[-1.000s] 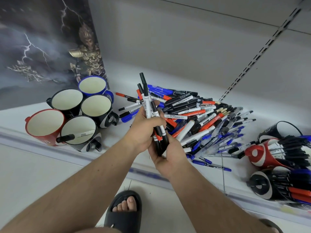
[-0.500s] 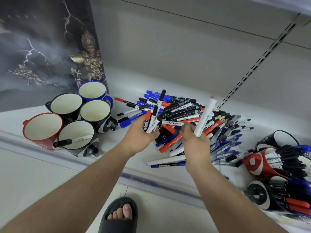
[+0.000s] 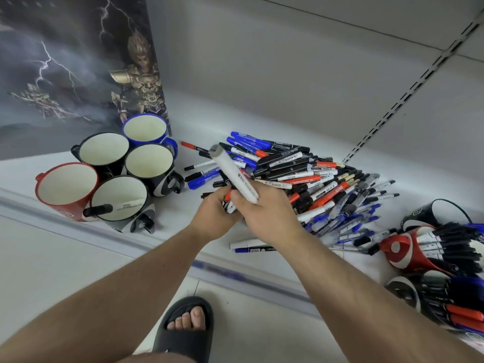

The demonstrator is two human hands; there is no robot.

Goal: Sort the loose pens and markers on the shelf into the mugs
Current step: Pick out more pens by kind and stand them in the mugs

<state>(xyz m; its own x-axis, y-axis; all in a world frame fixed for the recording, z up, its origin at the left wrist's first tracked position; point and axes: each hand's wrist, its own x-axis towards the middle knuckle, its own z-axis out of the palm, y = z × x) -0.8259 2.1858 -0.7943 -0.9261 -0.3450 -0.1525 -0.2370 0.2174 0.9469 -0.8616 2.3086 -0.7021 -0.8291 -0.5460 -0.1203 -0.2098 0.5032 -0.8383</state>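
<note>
Shelf: the white ledge everything sits on; its front edge runs below your hands.
Poster: stands at the shelf's back left, behind the upright mugs, showing a dark storm and a gold-armoured figure.
Pen pile: the loose pens and markers lie heaped at the middle of the shelf, right of the upright mugs and just beyond your hands; blue, black, red and white barrels cross one another.
Upright mugs: five stand clustered left of the pile, touching or nearly so: a blue mug at the back, two black ones in the middle row, a red mug front left and a black front mug beside it.
Front mug's load: one black-capped marker leans over its near rim.
Tipped mugs: right of the pile, several lie on their sides, stuffed with pens.
Your right hand: in front of the pile, fingers curled round a fat white marker that slants up and to the left, grey end highest.
Your left hand: touching the right one, fingers clenched round a small bundle of markers, red and black ends showing.
Stray pens: a white one and a blue one lie by the shelf's front edge, under your right wrist.
Your foot: in a black slide on the floor below the shelf.
</note>
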